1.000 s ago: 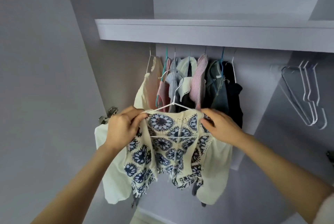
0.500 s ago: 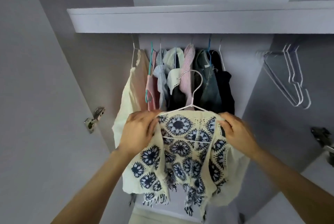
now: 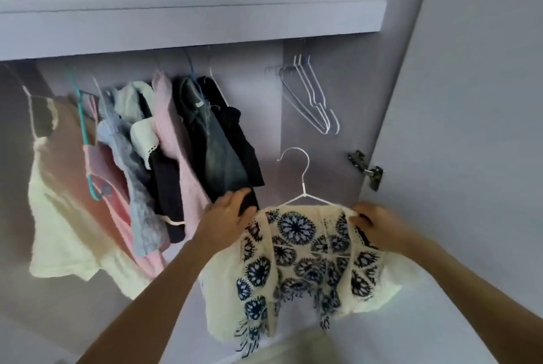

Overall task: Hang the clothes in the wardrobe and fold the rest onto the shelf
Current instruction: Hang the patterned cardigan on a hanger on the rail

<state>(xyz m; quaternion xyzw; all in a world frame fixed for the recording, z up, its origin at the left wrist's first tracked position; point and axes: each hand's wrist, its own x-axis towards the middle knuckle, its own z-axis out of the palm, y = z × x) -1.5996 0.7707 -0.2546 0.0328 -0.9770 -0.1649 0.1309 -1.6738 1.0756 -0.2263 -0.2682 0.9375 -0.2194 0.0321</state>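
Note:
A cream crochet top (image 3: 296, 249) with dark blue flower medallions sits on a white wire hanger (image 3: 299, 175), held in front of the open wardrobe. My left hand (image 3: 227, 214) grips its left shoulder and my right hand (image 3: 376, 224) grips its right shoulder. The hanger's hook points up, free of the rail, in the gap right of the hung clothes. Those clothes (image 3: 164, 152) crowd the left part of the rail: cream, pink, grey, black and denim pieces.
Three bare white wire hangers (image 3: 311, 99) hang at the rail's right end. A lilac shelf (image 3: 191, 20) runs above the rail. A metal hinge (image 3: 367, 171) sits on the right side panel, beside the open door (image 3: 470, 128).
The view has swung right and the top with its hanger has moved right, from in front of the hung clothes to the gap beside them. Both hands keep their hold.

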